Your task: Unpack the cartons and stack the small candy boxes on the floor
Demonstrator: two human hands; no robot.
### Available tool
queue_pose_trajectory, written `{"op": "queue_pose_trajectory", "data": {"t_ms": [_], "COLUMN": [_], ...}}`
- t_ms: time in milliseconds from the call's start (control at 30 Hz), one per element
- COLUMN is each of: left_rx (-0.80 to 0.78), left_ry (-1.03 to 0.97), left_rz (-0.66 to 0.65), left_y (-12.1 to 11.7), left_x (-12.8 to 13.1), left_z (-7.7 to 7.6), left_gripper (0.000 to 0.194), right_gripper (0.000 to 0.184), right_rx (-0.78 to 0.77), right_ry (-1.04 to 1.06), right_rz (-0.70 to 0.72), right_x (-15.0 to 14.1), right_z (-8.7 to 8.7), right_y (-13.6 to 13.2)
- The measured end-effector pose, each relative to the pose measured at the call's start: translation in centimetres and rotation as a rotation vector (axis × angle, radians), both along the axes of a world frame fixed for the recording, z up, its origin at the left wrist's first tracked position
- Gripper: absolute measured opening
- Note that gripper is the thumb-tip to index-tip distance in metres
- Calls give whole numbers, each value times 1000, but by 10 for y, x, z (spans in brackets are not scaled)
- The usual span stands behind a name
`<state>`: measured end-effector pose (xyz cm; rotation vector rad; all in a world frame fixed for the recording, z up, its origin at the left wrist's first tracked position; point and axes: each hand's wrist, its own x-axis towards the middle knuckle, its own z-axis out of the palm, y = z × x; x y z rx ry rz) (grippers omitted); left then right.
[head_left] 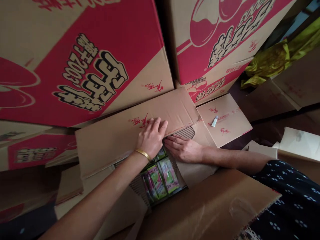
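Note:
An open cardboard carton [210, 196] lies before me, holding several small green and pink packets [160, 176] in plastic wrappers. My left hand [150, 139], with a gold bracelet [143, 154] on the wrist, grips the edge of the carton's far flap [105, 143]. Its fingers are bent over the flap's top face and its thumb is hidden. Close beside it, my right hand [183, 149] lies palm down with fingers stretched out. Its fingertips touch the area just under the flap's edge, near a piece of corrugated cardboard [186, 132].
Large red-printed cartons [82, 66] stand stacked behind, with another stack [225, 36] to the right. On a closed carton [231, 123] lies a small whitish object [214, 121]. Yellow plastic sheeting [272, 61] hangs at the upper right. Open carton flaps [300, 143] jut in at the right.

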<state>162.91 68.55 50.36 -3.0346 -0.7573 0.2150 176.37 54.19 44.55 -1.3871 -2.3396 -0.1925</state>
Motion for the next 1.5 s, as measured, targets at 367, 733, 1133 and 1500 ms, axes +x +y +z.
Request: {"op": "queue_pose_trajectory", "data": {"t_ms": [367, 733, 1133, 1500], "left_rx": [-112, -88, -169, -143], "left_ry": [-28, -67, 84, 65], "left_rz": [-132, -200, -228, -202], "left_y": [-3, 3, 20, 15], "left_x": [45, 44, 54, 51], "left_z": [-11, -12, 9, 10], "left_gripper": [59, 53, 52, 52], "right_gripper": [23, 32, 46, 39], "right_rx": [33, -34, -1, 91], "right_ry": [32, -59, -97, 15], "right_rz": [-18, -13, -65, -107], "right_x": [-5, -15, -24, -24], "right_z": [-1, -3, -5, -4], "right_y": [3, 2, -2, 0]}}
